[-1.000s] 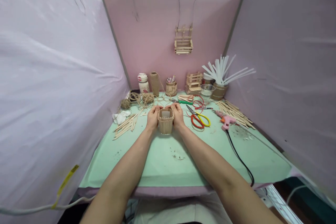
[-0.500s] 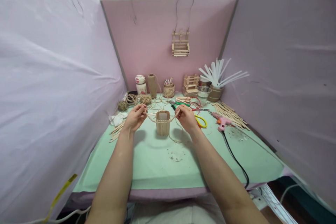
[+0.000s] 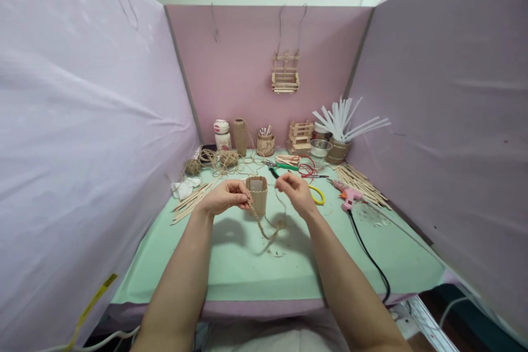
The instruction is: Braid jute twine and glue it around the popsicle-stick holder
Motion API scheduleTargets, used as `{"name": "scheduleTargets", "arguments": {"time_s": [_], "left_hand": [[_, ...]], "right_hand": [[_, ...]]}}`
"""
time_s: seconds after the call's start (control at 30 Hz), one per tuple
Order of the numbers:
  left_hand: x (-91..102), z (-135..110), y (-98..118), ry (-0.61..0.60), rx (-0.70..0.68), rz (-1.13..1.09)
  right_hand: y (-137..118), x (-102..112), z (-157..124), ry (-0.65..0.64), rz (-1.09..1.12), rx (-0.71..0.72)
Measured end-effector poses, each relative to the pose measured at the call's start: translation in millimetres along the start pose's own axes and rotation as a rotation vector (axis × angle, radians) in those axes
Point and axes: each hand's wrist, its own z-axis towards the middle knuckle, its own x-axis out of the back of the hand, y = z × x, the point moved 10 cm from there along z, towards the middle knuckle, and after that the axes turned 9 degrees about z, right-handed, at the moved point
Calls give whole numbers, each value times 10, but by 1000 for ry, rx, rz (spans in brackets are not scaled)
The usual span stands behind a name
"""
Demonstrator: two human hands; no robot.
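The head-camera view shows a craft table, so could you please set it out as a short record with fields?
Left hand: pinching a braided twine cord
Right hand: fingertips together; whether they grip a thin strand is unclear
Stick-sided cup: upright on the green tablecloth
Right of table: pink glue gun, loose wooden sticks
Back wall: hanging wooden-stick basket

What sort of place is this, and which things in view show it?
Probably a small handicraft workstation: a pink glue gun and loose wooden sticks lie on the green-covered table, and the person's left hand holds a braided cord.
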Motion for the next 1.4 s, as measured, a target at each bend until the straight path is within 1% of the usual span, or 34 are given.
{"name": "scheduleTargets", "arguments": {"time_s": [0.03, 0.07, 0.1, 0.17, 0.23, 0.3, 0.37, 0.4, 0.47, 0.53, 0.57, 0.63, 0.7, 0.73, 0.8, 0.83, 0.87, 0.97, 1.03, 1.1, 1.17, 1.23, 1.3, 1.4], "left_hand": [[-17, 11, 31, 21, -17, 18], [-32, 20, 69, 43, -43, 36], [-49, 28, 107, 59, -71, 54], [-54, 41, 171, 94, -122, 87], [15, 46, 215, 152, -164, 105], [178, 24, 259, 249, -224, 86], [371, -16, 275, 341, -288, 55], [415, -9, 229, 335, -268, 88], [438, 43, 39, 278, -154, 215], [387, 115, -192, 192, -41, 332], [333, 155, -277, 145, -24, 369], [225, 235, -367, 88, -50, 373], [141, 299, -406, 64, -77, 305], [125, 319, -421, 70, -72, 266], [129, 331, -439, 99, -45, 208], [149, 324, -440, 123, -31, 188], [175, 312, -436, 150, -20, 173], [242, 276, -432, 216, 9, 127], [241, 271, -463, 219, 47, 86], [210, 278, -493, 201, 80, 51], [192, 285, -498, 196, 87, 24], [191, 288, -484, 201, 75, -3], [189, 287, -474, 198, 62, -30], [179, 284, -484, 180, 57, -78]], "right_hand": [[12, -182, -59, -123, -2, -42], [17, -329, -124, -214, -20, -66], [25, -444, -185, -278, -49, -84], [23, -552, -252, -306, -97, -81], [14, -547, -251, -265, -85, -67], [2, -442, -201, -183, 30, -61], [-23, -247, -129, -65, 209, -49], [-45, -131, -95, -1, 294, -32], [-117, 92, -41, 103, 388, 14], [-219, 269, -6, 166, 393, 64], [-279, 344, 4, 190, 370, 91], [-381, 438, 24, 202, 253, 131], [-412, 447, 52, 151, 56, 139], [-382, 426, 67, 106, -55, 130], [-229, 386, 84, 26, -260, 95], [-119, 372, 84, -4, -349, 71], [-4, 379, 77, -5, -436, 46], [364, 285, 23, -83, -732, -57], [527, 193, -27, -124, -909, -111], [627, 63, -76, -196, -1062, -135], [678, -38, -114, -258, -1165, -140], [668, -66, -128, -263, -1207, -118], [602, -30, -120, -217, -1201, -73], [448, 94, -98, -105, -1136, -12]]}}
